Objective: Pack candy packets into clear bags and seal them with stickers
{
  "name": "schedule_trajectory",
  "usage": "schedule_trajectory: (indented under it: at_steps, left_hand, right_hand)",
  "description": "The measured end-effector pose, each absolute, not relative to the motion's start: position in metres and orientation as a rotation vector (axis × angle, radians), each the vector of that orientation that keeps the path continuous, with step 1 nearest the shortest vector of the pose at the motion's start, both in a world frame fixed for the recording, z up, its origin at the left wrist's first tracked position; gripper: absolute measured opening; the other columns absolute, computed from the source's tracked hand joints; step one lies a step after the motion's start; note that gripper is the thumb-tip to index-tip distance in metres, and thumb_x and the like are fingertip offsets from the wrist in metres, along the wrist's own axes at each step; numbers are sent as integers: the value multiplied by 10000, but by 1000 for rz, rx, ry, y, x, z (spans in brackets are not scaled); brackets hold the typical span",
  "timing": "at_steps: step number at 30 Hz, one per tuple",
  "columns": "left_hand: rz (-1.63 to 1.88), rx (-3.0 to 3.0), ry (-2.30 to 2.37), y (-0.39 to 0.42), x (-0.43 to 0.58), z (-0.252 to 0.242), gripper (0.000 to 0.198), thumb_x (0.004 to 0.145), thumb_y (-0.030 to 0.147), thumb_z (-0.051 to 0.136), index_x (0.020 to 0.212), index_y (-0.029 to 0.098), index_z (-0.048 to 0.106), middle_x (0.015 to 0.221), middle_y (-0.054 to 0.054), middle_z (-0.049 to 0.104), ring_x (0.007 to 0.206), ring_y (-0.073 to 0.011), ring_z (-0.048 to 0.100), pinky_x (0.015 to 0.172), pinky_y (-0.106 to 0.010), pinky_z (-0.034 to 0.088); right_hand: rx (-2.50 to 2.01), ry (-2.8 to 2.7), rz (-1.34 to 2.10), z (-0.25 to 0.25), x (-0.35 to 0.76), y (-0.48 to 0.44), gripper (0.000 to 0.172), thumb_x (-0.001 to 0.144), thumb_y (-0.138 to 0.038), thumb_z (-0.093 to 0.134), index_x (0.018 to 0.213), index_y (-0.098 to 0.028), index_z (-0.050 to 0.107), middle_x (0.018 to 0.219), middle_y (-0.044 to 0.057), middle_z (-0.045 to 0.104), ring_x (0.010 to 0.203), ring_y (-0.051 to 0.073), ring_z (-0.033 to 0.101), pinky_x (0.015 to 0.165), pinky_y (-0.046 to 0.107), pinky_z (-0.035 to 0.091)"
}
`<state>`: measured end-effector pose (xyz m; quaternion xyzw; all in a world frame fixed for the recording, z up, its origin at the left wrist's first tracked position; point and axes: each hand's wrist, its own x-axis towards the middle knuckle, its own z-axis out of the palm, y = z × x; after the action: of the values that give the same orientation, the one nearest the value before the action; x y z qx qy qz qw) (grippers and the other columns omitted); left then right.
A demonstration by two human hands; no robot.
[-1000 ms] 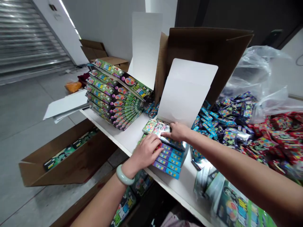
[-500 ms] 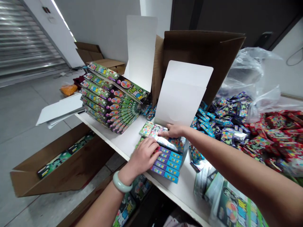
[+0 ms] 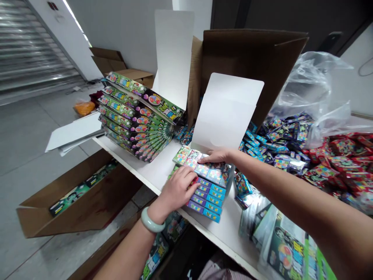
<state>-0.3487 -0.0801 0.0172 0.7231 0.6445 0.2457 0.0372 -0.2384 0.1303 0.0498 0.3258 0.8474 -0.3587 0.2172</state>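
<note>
An open display box (image 3: 208,186) lies at the near edge of the white table (image 3: 154,167), its white lid (image 3: 227,111) standing up behind it. Rows of small blue and purple candy packs fill it. My left hand (image 3: 177,188), with a pale green bangle on the wrist, rests fingers curled on the packs at the box's left side. My right hand (image 3: 217,156) lies flat, fingers stretched, on the top row of packs just below the lid.
A stack of green flat boxes (image 3: 136,116) fans out at the left. A big brown carton (image 3: 250,66) stands behind. Loose blue packs (image 3: 276,144) and red packs (image 3: 344,159) heap at the right by a plastic bag (image 3: 314,89). A carton (image 3: 78,194) sits on the floor.
My right hand has slid slightly right along the top row and flattened on the packs. The left hand stays on the box's left side.
</note>
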Motion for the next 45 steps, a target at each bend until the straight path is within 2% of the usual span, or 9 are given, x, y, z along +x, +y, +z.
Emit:
schedule_trajectory:
  at_steps: [8,18,23,27,30,33,36,40,45]
  left_hand:
    - [743,2224,1975,-76,-349,16,85,927,255,550,958,177,561,1034,-79,603,1012,-243,536,893,-398,454]
    - [716,2217,1996,-79,-346,18,120,932,269,531,980,177,591,1026,-87,615,993,-245,539,878,-405,465]
    - [820,2167,1956,-80,-347,18,99,910,245,568,984,190,603,1037,-80,613,1021,-241,556,900,-404,476]
    - [1100,2077,2003,-79,-359,22,188,954,243,478,1093,194,595,1168,-107,597,1156,-229,531,1012,-412,441]
    - [866,2029,2160,-73,-372,23,396,979,291,410,1356,175,445,1451,-151,434,1380,-276,354,1137,-522,283]
    - [480,1967,2114,-65,-382,19,532,979,400,403,1450,165,320,1550,-164,296,1437,-314,260,1143,-585,231]
    - [426,1983,2149,-60,-386,15,470,974,417,410,1380,180,403,1511,-148,366,1429,-332,265,1132,-608,232]
    - [689,2069,2164,-50,-385,9,261,969,333,416,1135,157,514,1262,-143,517,1247,-266,477,1058,-473,401]
    - [718,2086,2200,-30,-390,8,273,945,290,439,1169,143,489,1126,-119,532,1110,-250,533,994,-431,451]
  right_hand:
    - [780,1967,-1620,55,-227,136,759,644,-558,768,1284,-242,508,1242,68,655,1093,276,630,916,395,517]
    - [887,2782,-434,54,-223,83,870,734,-445,689,1482,-170,340,1314,223,547,1181,401,535,946,471,438]
    - [876,2817,-517,39,-216,77,832,869,-611,491,1520,-150,254,1567,222,221,1424,388,238,1111,543,245]
    - [860,2948,-516,30,-196,79,648,943,-545,404,1508,-242,307,1580,147,241,1438,351,224,1124,548,222]
    - [765,2975,-395,23,-184,76,530,981,-491,351,1484,-324,351,1601,91,204,1449,372,179,1123,595,179]
    - [782,2953,-310,20,-181,73,556,974,-481,389,1499,-311,320,1610,95,169,1461,381,124,1131,614,130]
    - [803,2944,-418,24,-177,72,553,987,-474,341,1508,-291,303,1606,93,187,1465,358,132,1138,596,156]
    - [889,3040,-470,23,-165,68,604,991,-472,301,1515,-173,291,1590,136,222,1469,317,145,1165,526,161]
    - [847,3015,-611,18,-154,61,690,953,-513,387,1501,-102,300,1579,187,217,1467,329,147,1168,535,133]
